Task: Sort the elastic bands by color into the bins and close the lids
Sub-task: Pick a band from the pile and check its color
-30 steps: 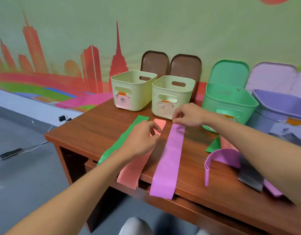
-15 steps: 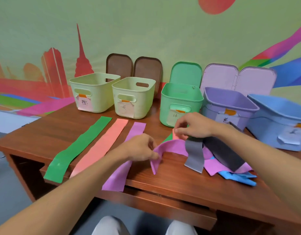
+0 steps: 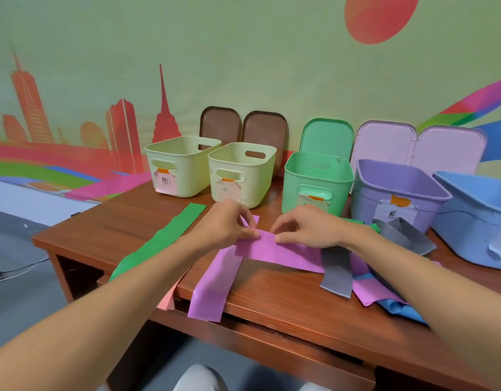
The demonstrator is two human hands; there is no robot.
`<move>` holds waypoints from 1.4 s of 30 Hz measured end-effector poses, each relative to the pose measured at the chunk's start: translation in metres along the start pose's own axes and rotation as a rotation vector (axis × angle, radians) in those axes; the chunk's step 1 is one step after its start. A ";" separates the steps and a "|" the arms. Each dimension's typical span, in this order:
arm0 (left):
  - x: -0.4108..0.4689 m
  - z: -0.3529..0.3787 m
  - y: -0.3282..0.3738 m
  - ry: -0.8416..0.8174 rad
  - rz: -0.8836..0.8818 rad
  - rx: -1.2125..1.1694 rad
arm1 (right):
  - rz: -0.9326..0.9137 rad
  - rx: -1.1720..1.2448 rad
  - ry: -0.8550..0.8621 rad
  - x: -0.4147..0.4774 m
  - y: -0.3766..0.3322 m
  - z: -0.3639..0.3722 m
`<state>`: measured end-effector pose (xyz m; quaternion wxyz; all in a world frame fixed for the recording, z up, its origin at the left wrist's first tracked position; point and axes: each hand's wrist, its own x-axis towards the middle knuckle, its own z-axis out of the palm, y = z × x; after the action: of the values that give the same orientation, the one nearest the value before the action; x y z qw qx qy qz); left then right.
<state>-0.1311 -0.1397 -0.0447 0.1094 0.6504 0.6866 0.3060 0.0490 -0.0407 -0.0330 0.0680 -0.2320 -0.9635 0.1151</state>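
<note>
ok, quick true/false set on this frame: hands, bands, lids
1. The left hand and right hand both pinch one purple band. True.
2. The lid of the green bin is shut. False: it stands open, upright behind the bin.
3. A green band lies flat on the table, left of the hands. True.
4. The grey band is in a cream bin. False: it lies out on the table among other bands, right of the hands.
</note>
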 end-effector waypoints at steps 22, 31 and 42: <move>0.016 0.054 0.025 0.312 -0.249 -1.139 | 0.285 0.734 0.546 -0.016 0.018 -0.014; 0.022 0.135 0.075 0.069 -0.189 -1.081 | 0.320 1.171 0.775 -0.049 0.051 0.007; 0.027 0.151 0.072 -0.057 -0.118 -0.954 | 0.051 1.516 0.966 -0.067 0.068 0.007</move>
<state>0.0073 -0.0745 -0.1164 0.4317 0.4955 0.5022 0.5621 0.1358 -0.0143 -0.0624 0.5979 -0.1692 -0.4899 0.6114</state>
